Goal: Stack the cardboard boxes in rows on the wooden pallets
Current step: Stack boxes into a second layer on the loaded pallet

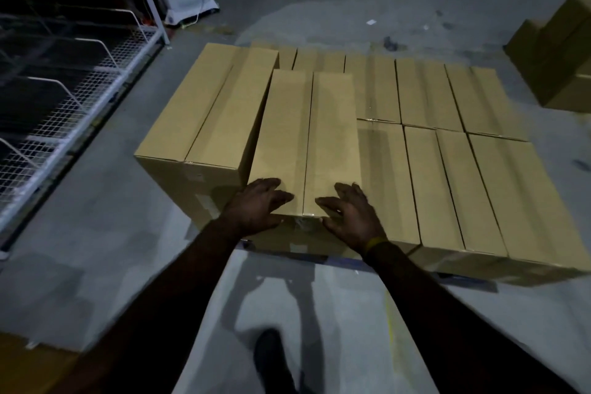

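Both hands, left (260, 203) and right (350, 213), rest open-fingered, no grip, on a long, plain tan, seemingly taped box (307, 137).

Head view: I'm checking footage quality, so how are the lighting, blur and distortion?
Head view: dim overall, corners nearly black; the box under both hands is the brightest and sharpest; edges smear, as at the side boxes; wide-angle bending bows the wire rack; a shadow falls on the floor.
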